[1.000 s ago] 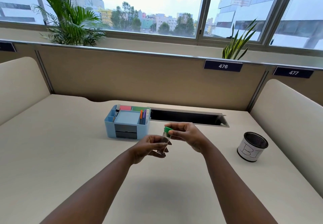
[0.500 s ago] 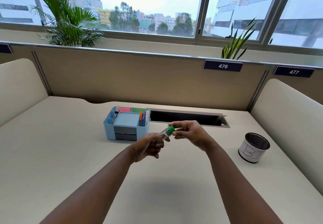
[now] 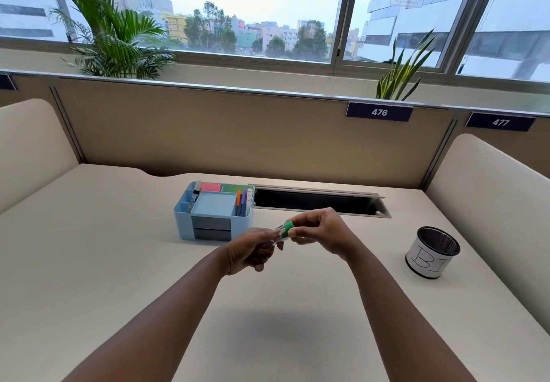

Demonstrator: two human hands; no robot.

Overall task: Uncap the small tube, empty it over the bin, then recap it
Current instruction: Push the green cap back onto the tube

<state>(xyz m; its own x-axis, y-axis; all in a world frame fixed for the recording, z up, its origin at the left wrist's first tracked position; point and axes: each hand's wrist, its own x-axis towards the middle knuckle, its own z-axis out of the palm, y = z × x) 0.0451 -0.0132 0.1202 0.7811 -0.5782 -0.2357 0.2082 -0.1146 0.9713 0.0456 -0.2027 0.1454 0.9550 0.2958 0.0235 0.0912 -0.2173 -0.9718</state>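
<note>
Above the middle of the desk I hold a small clear tube (image 3: 279, 234), tilted with its top toward the right. My left hand (image 3: 253, 250) grips the tube's body. A green cap (image 3: 288, 229) sits on the tube's end, pinched by the fingertips of my right hand (image 3: 320, 232). The bin (image 3: 433, 252), a black mesh cup wrapped in white paper with letters on it, stands on the desk far to the right of both hands. The tube's contents cannot be made out.
A blue desk organiser (image 3: 214, 212) with pens and sticky notes stands just behind my left hand. A cable slot (image 3: 320, 203) runs along the back of the desk. Padded dividers (image 3: 491, 203) flank both sides, and a partition (image 3: 238, 131) stands behind.
The tube has tipped from nearly upright to slanted, cap toward the right. My right fingers have stayed on the green cap, and both hands shifted slightly.
</note>
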